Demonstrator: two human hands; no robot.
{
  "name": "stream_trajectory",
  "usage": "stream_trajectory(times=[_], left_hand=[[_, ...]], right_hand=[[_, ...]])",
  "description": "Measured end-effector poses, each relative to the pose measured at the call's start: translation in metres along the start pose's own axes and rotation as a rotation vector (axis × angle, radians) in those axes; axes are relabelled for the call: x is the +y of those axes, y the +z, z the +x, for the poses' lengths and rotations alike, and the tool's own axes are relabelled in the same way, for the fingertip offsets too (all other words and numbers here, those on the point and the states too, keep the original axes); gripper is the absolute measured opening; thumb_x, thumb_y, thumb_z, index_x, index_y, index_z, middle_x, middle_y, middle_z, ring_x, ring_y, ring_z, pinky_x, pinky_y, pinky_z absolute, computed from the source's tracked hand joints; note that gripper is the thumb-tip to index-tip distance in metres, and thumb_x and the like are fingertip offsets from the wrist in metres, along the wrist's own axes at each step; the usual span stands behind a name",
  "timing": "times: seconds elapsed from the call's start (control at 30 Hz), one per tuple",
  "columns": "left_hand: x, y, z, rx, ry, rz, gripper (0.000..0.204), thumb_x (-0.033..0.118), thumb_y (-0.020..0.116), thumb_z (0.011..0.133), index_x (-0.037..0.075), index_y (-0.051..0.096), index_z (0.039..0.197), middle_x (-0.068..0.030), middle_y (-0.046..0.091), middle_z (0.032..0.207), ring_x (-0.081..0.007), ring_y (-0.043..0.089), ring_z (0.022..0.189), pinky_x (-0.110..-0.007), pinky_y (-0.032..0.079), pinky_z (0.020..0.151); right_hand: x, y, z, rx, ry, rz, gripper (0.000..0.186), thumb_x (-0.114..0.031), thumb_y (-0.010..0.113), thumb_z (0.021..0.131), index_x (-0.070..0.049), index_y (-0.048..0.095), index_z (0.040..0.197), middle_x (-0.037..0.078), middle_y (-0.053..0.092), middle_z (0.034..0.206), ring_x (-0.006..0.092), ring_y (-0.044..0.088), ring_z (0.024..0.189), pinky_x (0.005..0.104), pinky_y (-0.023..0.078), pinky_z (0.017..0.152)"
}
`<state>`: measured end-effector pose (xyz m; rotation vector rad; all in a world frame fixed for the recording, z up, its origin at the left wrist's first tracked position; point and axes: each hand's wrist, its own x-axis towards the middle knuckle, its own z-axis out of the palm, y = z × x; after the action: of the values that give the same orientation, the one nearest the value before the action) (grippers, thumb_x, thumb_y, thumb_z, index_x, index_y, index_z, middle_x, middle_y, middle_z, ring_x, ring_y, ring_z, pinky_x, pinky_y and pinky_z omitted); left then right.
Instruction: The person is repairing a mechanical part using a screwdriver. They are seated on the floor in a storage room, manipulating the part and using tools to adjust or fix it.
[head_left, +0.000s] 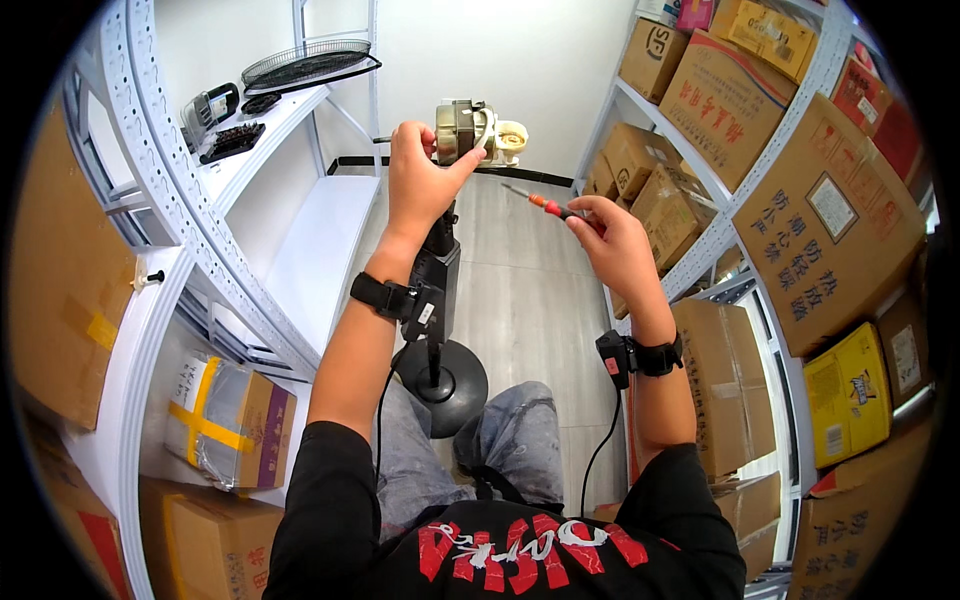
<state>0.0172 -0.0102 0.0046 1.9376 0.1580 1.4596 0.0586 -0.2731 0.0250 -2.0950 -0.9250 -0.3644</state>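
My left hand [428, 175] grips the side of a fan motor [457, 127] with a cream plastic gearbox [510, 140], atop a black stand [440, 265] with a round base [455, 375]. A thin shaft points left from the motor. Below and right of the motor, my right hand [605, 235] is closed around a screwdriver [545, 204] with a red, orange and black handle, its metal tip pointing up and left, apart from the motor.
White shelving [300, 250] at left carries wire fan guards [310, 65], small black parts [230, 142] and boxes [230, 425]. Cardboard boxes [720, 100] fill the right-hand racks. My legs flank the stand's base on the grey floor [530, 300], with a white wall [490, 50] ahead.
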Motion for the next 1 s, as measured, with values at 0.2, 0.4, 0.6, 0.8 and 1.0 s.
stream_trajectory(times=[0.2, 0.4, 0.6, 0.8, 1.0], left_hand=[[0.002, 0.004, -0.003, -0.040, 0.007, -0.044, 0.063, 0.031, 0.088, 0.074, 0.001, 0.048, 0.112, -0.0105, 0.054, 0.103, -0.0215, 0.057, 0.089, -0.035, 0.052, 0.081], [0.018, 0.001, 0.000, -0.081, 0.060, 0.118, 0.080, 0.030, 0.089, 0.071, 0.007, 0.046, 0.134, -0.0164, 0.046, 0.121, -0.0310, 0.057, 0.103, -0.041, 0.053, 0.086], [0.018, -0.011, 0.014, -0.174, 0.247, 0.437, 0.085, 0.026, 0.090, 0.065, 0.017, 0.051, 0.140, -0.0148, 0.047, 0.121, -0.0350, 0.053, 0.110, -0.044, 0.050, 0.091], [0.017, -0.010, 0.028, -0.209, 0.454, 0.572, 0.080, 0.027, 0.090, 0.063, 0.007, 0.053, 0.130, -0.0116, 0.053, 0.135, -0.0387, 0.042, 0.133, -0.057, 0.036, 0.103], [0.002, -0.002, 0.026, -0.276, 0.390, 0.424, 0.086, 0.032, 0.091, 0.064, 0.008, 0.046, 0.133, -0.0093, 0.053, 0.140, -0.0375, 0.035, 0.144, -0.069, 0.026, 0.110]], right_hand=[[0.011, 0.012, -0.003, 0.094, -0.040, 0.131, 0.020, -0.016, 0.072, 0.089, -0.004, 0.070, 0.104, 0.012, 0.064, 0.075, 0.0226, 0.058, 0.063, 0.0335, 0.048, 0.062], [0.017, 0.011, 0.006, 0.188, -0.069, 0.129, 0.022, -0.014, 0.073, 0.087, -0.003, 0.071, 0.106, 0.014, 0.070, 0.087, 0.0254, 0.066, 0.073, 0.0337, 0.052, 0.068], [0.024, 0.012, 0.015, 0.216, -0.101, 0.167, 0.022, -0.013, 0.073, 0.087, -0.003, 0.072, 0.107, 0.013, 0.071, 0.091, 0.0247, 0.067, 0.076, 0.0334, 0.053, 0.070], [0.019, 0.012, 0.019, 0.165, -0.071, 0.158, 0.022, -0.010, 0.073, 0.089, -0.003, 0.072, 0.109, 0.009, 0.071, 0.093, 0.0158, 0.064, 0.079, 0.0279, 0.050, 0.073], [0.023, 0.018, 0.021, 0.221, -0.142, 0.145, 0.022, -0.011, 0.074, 0.087, -0.004, 0.072, 0.107, 0.011, 0.071, 0.091, 0.0229, 0.065, 0.077, 0.0315, 0.052, 0.070]])
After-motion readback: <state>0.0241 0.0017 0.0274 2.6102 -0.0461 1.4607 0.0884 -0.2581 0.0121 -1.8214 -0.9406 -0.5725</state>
